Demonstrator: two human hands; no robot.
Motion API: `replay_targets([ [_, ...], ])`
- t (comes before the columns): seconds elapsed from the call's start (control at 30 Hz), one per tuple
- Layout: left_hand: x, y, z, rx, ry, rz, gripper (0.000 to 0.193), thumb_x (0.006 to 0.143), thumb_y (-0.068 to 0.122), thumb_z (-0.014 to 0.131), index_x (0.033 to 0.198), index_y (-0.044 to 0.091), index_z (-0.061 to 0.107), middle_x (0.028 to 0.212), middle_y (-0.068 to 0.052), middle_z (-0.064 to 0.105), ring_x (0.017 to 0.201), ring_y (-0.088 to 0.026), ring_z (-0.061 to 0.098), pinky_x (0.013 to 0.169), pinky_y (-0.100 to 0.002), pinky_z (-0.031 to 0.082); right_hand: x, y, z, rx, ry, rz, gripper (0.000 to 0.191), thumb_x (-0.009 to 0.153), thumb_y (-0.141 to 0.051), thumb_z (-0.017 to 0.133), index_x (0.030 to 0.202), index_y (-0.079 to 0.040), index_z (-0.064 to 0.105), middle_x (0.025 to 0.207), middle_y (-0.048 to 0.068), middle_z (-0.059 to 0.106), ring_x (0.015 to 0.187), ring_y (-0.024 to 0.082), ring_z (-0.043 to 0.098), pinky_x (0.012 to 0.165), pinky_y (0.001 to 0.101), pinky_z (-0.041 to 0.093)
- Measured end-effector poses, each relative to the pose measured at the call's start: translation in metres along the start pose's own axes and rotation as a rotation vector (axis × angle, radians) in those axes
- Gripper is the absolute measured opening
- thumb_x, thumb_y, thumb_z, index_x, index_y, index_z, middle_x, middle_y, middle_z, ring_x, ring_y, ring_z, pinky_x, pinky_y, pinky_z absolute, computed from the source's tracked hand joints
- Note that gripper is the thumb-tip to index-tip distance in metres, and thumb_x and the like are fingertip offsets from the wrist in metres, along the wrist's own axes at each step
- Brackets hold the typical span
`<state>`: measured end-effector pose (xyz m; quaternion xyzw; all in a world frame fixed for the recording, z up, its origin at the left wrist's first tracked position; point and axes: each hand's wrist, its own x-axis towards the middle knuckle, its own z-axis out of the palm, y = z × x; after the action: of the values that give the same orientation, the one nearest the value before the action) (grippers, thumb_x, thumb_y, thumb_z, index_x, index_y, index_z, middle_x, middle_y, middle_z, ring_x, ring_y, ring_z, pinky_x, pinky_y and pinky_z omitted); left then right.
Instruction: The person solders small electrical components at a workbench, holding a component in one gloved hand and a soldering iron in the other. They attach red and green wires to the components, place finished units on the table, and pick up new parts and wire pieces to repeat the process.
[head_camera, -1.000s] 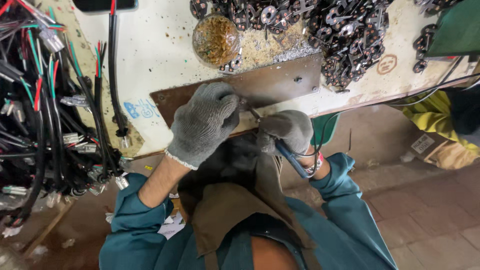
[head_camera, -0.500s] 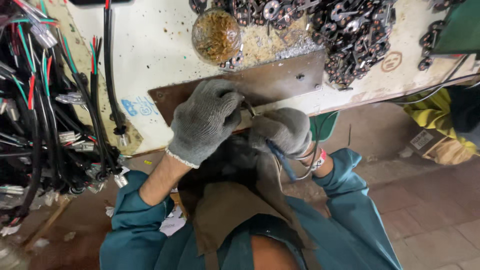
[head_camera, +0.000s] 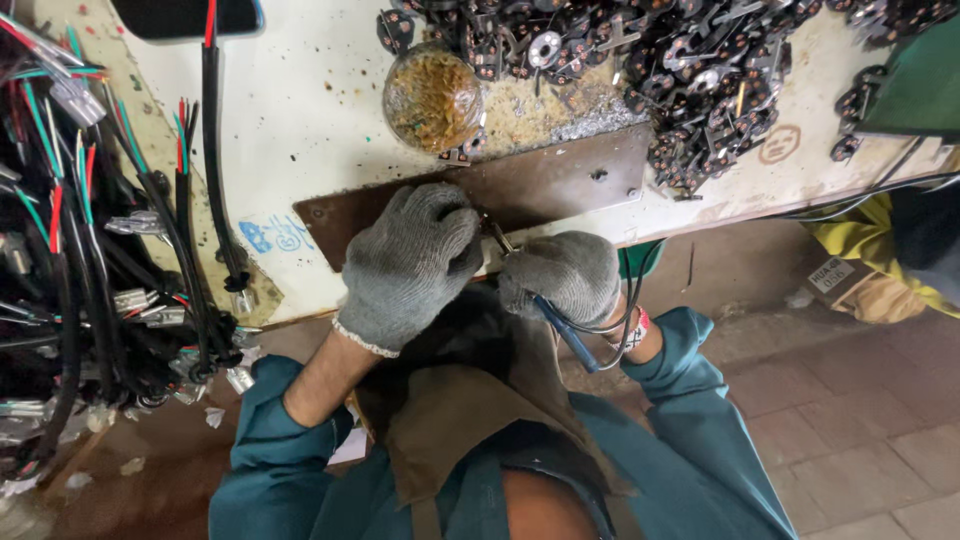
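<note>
The left hand in a grey knitted glove curls its fingers over something small, hidden, at the bench edge. The right hand grips a blue-handled thin tool, tip pointing left, probably touching it.

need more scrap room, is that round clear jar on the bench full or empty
Full, as far as shows: the round jar looks packed with brownish-gold bits right up to its rim, standing beside the brown metal plate.
</note>
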<state>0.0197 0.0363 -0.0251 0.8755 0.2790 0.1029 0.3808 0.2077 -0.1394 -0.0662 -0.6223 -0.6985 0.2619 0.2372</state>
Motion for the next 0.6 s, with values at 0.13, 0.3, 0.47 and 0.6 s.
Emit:
replay_targets([
  [0.13, 0.001, 0.003, 0.002, 0.029, -0.020, -0.031, 0.021, 0.081, 0.017, 0.080, 0.098, 0.014, 0.068, 0.109, -0.005, 0.065, 0.101, -0.029, 0.067, 0.073, -0.042, 0.056, 0.011, -0.004, -0.022, 0.072, 0.118, 0.084, 0.024, 0.079, -0.021, 0.085, 0.098, -0.014, 0.072, 0.090, 0.010, 0.072, 0.078, 0.031, 0.071, 0.068, 0.0417, 0.056],
  [0.3, 0.000, 0.007, -0.015, 0.023, 0.094, -0.049, 0.020, 0.082, 0.013, 0.080, 0.099, 0.013, 0.068, 0.111, -0.006, 0.065, 0.099, -0.028, 0.066, 0.078, -0.040, 0.057, 0.008, -0.022, -0.048, 0.047, 0.391, 0.217, 0.019, 0.086, -0.014, 0.083, 0.097, -0.014, 0.067, 0.089, 0.010, 0.070, 0.078, 0.030, 0.070, 0.070, 0.0406, 0.057],
  [0.47, -0.007, 0.005, -0.023, 0.040, 0.126, -0.119, 0.019, 0.081, 0.008, 0.083, 0.092, 0.011, 0.068, 0.106, -0.006, 0.066, 0.095, -0.029, 0.067, 0.076, -0.040, 0.056, 0.020, -0.018, -0.030, -0.070, 0.358, 0.357, 0.021, 0.093, -0.008, 0.082, 0.095, -0.013, 0.062, 0.088, 0.009, 0.068, 0.077, 0.029, 0.069, 0.072, 0.0395, 0.058],
  [0.6, -0.010, 0.000, -0.018, 0.008, 0.155, -0.096, 0.019, 0.083, 0.008, 0.082, 0.095, 0.012, 0.068, 0.106, -0.007, 0.067, 0.096, -0.029, 0.068, 0.079, -0.040, 0.057, 0.048, 0.004, -0.041, -0.210, 0.695, 0.321, 0.023, 0.092, 0.000, 0.082, 0.103, -0.006, 0.062, 0.097, 0.012, 0.070, 0.086, 0.030, 0.071, 0.079, 0.0404, 0.059],
])
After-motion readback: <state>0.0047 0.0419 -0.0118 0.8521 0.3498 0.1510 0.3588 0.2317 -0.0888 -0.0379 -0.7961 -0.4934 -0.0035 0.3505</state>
